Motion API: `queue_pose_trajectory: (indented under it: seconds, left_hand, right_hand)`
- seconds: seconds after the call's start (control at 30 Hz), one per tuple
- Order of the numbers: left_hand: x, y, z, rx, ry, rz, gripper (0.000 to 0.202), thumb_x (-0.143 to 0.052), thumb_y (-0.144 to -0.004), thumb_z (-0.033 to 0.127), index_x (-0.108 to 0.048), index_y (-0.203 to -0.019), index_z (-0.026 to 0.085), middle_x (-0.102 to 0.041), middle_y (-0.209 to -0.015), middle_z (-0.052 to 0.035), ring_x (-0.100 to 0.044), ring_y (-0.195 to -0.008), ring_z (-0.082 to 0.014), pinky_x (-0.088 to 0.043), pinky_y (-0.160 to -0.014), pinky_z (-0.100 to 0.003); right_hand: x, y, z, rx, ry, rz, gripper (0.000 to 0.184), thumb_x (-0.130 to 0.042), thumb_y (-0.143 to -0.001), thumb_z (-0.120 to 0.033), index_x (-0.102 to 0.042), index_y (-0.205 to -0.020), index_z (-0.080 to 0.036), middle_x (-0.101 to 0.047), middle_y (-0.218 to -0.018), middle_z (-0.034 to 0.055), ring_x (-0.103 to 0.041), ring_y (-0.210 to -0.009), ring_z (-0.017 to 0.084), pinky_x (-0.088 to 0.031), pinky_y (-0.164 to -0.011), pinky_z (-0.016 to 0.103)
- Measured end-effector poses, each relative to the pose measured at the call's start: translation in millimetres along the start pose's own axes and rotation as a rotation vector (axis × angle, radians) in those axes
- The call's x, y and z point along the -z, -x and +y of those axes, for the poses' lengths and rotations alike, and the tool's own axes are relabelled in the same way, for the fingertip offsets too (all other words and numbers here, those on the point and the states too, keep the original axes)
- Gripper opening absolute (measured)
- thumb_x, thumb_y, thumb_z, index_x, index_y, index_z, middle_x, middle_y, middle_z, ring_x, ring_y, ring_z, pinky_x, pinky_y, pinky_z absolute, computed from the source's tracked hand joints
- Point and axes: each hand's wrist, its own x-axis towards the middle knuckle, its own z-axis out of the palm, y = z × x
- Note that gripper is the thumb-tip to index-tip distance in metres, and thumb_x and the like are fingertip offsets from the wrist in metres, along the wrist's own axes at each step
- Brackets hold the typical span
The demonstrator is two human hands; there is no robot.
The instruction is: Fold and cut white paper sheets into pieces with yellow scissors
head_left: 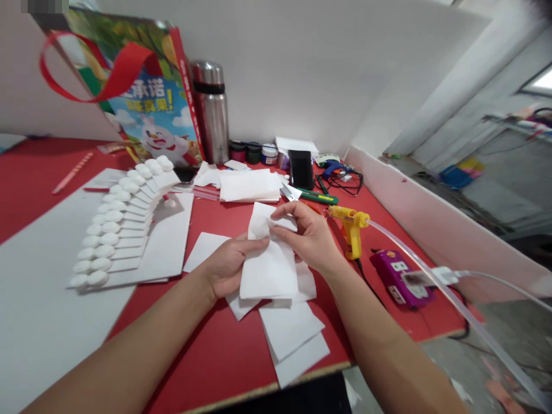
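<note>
Between my hands is a white folded sheet of paper [269,273], held just above the red table [202,351]. My left hand [228,261] is closed on its left edge, the thumb lying on top. With thumb and forefinger, my right hand [304,233] pinches the paper's upper right corner, which is bent up. Loose pieces of white paper [297,333] lie underneath and nearer to me. To the left, a curved row of white sticks with oval cotton-like tips [114,221] rests on a white board [172,253].
A yellow glue gun [351,224] with a long clear glue stick lies to the right, near a purple power strip [399,279]. Behind are a paper stack [250,185], a green cutter [319,197], a phone [301,169], paint jars [253,153], a steel flask [214,115] and a printed bag [146,98].
</note>
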Motion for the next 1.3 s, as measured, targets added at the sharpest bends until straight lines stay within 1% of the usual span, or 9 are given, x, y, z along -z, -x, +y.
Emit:
queue_pose_trajectory:
  seconds: [0.17,0.27,0.37,0.47,0.6,0.8,0.97,1.13,1.3]
  left_hand:
    - [7.9,1.3,12.2,0.079,0.018,-0.106,0.051,-0.054,-0.092,0.012,-0.053,-0.142,0.0,-0.076,-0.11,-0.0266,-0.075,-0.103,-0.0387,-0.055,-0.096,-0.056]
    - [13.1,3.2,26.4,0.049,0.111,-0.139,0.06,-0.048,-0.094,0.016,-0.043,-0.151,-0.002,-0.074,-0.117,-0.0262,-0.073,-0.11,-0.0368,-0.052,-0.103,-0.055]
    - [17.7,5.0,38.5,-0.086,0.154,-0.104,0.063,-0.045,-0.095,0.014,-0.037,-0.156,0.004,-0.074,-0.122,-0.0218,-0.074,-0.109,-0.0315,-0.052,-0.105,-0.051]
    - [20.6,6.3,44.4,-0.166,0.169,-0.053,0.063,-0.044,-0.095,0.013,-0.036,-0.157,0.004,-0.076,-0.117,-0.0196,-0.076,-0.103,-0.0285,-0.054,-0.103,-0.047]
    - [21.7,7.1,45.9,-0.224,0.21,-0.007,0.061,-0.041,-0.097,0.014,-0.036,-0.157,0.006,-0.078,-0.114,-0.0174,-0.077,-0.1,-0.0253,-0.055,-0.102,-0.042]
    - [23.1,6.5,44.8,-0.198,0.273,-0.055,0.058,-0.042,-0.099,0.015,-0.038,-0.157,0.011,-0.077,-0.117,-0.0154,-0.075,-0.107,-0.0252,-0.052,-0.106,-0.048]
    - [23.4,6.5,42.7,-0.183,0.267,-0.073,0.058,-0.041,-0.098,0.014,-0.038,-0.156,0.013,-0.077,-0.116,-0.0144,-0.075,-0.106,-0.0273,-0.051,-0.104,-0.057]
    - [23.9,5.3,42.5,-0.192,0.229,-0.06,0.059,-0.044,-0.097,0.015,-0.039,-0.156,0.012,-0.077,-0.116,-0.0151,-0.075,-0.103,-0.0288,-0.051,-0.105,-0.054]
    - [24.1,5.2,44.8,-0.23,0.257,0.005,0.061,-0.044,-0.098,0.015,-0.036,-0.158,0.01,-0.077,-0.116,-0.0156,-0.075,-0.106,-0.0251,-0.05,-0.108,-0.043]
  right_hand:
    - [11.9,-4.8,5.5,0.295,0.281,0.156,0.013,-0.066,-0.087,-0.018,-0.069,-0.099,-0.021,-0.064,-0.095,0.0037,-0.059,-0.076,0.015,-0.049,-0.061,0.027]
    - [28.2,-7.2,3.2,0.433,0.396,0.188,0.017,-0.06,-0.087,-0.009,-0.072,-0.092,-0.021,-0.067,-0.096,0.0056,-0.063,-0.092,0.019,-0.051,-0.072,0.031]
    - [48.2,-6.3,-2.2,0.335,0.393,-0.115,0.02,-0.059,-0.088,-0.008,-0.074,-0.086,-0.021,-0.069,-0.098,0.0058,-0.066,-0.094,0.019,-0.052,-0.081,0.034]
    - [61.7,-3.7,-7.5,0.165,0.47,-0.48,0.025,-0.063,-0.086,-0.009,-0.077,-0.103,-0.023,-0.065,-0.121,0.0081,-0.063,-0.111,0.02,-0.051,-0.095,0.036]
    - [56.9,-2.4,-12.6,0.121,0.502,-0.67,0.04,-0.078,-0.083,-0.021,-0.07,-0.122,-0.024,-0.062,-0.129,0.0082,-0.059,-0.119,0.022,-0.048,-0.102,0.038]
    - [20.4,1.9,-14.5,0.165,0.525,-0.582,0.048,-0.086,-0.076,-0.039,-0.069,-0.116,-0.02,-0.064,-0.114,0.0087,-0.059,-0.111,0.025,-0.05,-0.097,0.038]
    - [5.7,7.3,-10.4,0.198,0.664,-0.786,0.069,-0.085,-0.076,-0.031,-0.062,-0.141,-0.024,-0.058,-0.135,0.0136,-0.052,-0.124,0.033,-0.046,-0.105,0.049]
    - [6.3,2.6,-1.6,0.225,0.501,-0.721,0.025,-0.071,-0.091,-0.025,-0.079,-0.114,-0.02,-0.066,-0.117,0.0118,-0.062,-0.11,0.024,-0.049,-0.1,0.039]
    - [9.8,0.8,-1.3,0.237,0.324,-0.524,0.018,-0.068,-0.094,-0.028,-0.081,-0.102,-0.02,-0.067,-0.098,0.0066,-0.065,-0.087,0.016,-0.052,-0.077,0.029]
